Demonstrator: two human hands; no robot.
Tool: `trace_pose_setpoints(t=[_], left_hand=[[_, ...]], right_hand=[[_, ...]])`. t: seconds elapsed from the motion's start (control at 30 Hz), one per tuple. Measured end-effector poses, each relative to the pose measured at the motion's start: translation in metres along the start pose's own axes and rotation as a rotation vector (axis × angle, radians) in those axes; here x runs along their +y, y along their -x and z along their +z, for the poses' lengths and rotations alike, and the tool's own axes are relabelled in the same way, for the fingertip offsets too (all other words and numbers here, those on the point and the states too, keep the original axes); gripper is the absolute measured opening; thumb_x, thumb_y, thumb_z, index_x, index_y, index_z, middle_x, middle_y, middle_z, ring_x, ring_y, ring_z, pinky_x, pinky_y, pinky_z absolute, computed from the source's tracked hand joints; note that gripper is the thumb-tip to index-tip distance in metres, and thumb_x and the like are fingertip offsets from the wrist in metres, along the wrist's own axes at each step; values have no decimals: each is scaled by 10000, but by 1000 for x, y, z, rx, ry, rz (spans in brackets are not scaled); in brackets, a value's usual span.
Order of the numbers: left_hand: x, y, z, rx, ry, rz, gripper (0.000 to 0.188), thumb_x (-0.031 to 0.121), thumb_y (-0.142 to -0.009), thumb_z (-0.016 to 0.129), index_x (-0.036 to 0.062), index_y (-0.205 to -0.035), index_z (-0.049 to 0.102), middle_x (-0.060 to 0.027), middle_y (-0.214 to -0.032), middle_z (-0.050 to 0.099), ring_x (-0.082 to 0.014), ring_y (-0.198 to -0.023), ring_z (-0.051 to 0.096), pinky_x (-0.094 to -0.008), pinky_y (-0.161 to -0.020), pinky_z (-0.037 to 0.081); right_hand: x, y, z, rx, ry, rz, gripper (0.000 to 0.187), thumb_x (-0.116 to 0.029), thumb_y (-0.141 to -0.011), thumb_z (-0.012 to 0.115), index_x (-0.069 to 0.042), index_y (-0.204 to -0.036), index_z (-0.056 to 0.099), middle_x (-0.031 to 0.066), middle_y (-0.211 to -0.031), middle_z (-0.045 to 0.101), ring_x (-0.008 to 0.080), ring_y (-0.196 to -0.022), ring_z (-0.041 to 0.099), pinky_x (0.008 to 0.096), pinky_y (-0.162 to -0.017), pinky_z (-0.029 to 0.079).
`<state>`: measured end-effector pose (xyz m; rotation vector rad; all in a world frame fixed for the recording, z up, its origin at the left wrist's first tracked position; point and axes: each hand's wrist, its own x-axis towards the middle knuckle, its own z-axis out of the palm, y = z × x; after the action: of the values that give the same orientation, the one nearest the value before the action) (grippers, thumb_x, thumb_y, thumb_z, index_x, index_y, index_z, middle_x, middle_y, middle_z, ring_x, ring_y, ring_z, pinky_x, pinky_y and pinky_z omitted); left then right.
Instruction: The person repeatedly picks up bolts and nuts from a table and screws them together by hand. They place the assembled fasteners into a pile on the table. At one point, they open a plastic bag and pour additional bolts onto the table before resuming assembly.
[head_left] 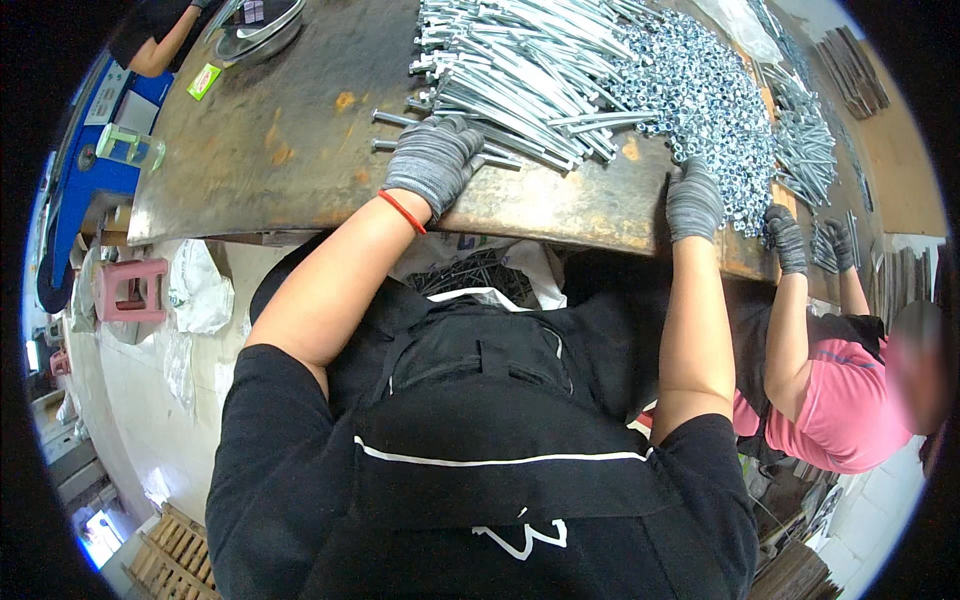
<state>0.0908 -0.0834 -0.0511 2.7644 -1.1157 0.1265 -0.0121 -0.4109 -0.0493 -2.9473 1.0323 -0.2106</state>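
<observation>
Both of my hands wear grey knit gloves. My left hand (435,160) lies curled over a couple of long silver bolts (392,118) near the table's front edge; their heads stick out to its left and a shank end to its right. My right hand (694,203) is at the near left edge of a heap of small silver nuts (700,95), its fingers bent and pressed together. What those fingertips hold, if anything, is hidden. Beyond my left hand spreads a large pile of long bolts (520,75), lying mostly side by side.
A co-worker in a pink top (835,405) works at right with gloved hands (787,240) beside smaller bolts (803,140). The worn metal table (250,160) carries a metal bowl (258,38) and a green packet (203,82). A pink stool (133,290) stands left; an open bag of bolts (480,275) sits below.
</observation>
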Motion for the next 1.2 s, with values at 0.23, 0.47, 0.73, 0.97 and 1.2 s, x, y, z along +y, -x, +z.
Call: trace_pose_setpoints(t=[0.23,0.47,0.73,0.97,1.2], left_hand=[[18,41,-29,234,414,79,145,122,-813,604,74,-949,587,-147,-863,617,-322,-759,602,-390,-674,494],[72,76,-40,16,414,103,199,206,-836,582,106,-1004,622,-96,-833,606,-275,-753,585,-395,-666,477],[62,94,-32,-152,826,98,266,221,-861,584,29,-1037,642,-157,-961,645,-298,-891,618,-347,-803,484],[65,93,-28,-124,958,88,269,207,-849,593,30,-1045,644,-155,-942,651,-285,-879,623,-338,-797,485],[96,102,-30,78,866,176,215,192,-850,580,74,-1015,653,-104,-917,659,-273,-834,624,-355,-756,488]], right_hand=[[-28,78,-15,-26,-981,-162,92,-128,-932,494,-45,-962,516,48,-841,612,74,-644,543,220,-561,448],[-69,157,-50,-662,-1386,-208,245,-56,-870,554,-40,-1107,495,57,-823,592,101,-658,581,215,-556,468],[-54,157,-61,-586,-1268,-333,186,-65,-772,697,-20,-945,647,77,-908,653,144,-816,623,263,-734,496],[-59,157,-59,-313,-1108,-571,125,-141,-847,637,-30,-904,648,39,-725,614,138,-637,562,244,-609,450],[-84,171,-44,-528,-1728,-155,667,-619,-861,425,10,-987,609,133,-901,616,234,-844,581,331,-772,451]])
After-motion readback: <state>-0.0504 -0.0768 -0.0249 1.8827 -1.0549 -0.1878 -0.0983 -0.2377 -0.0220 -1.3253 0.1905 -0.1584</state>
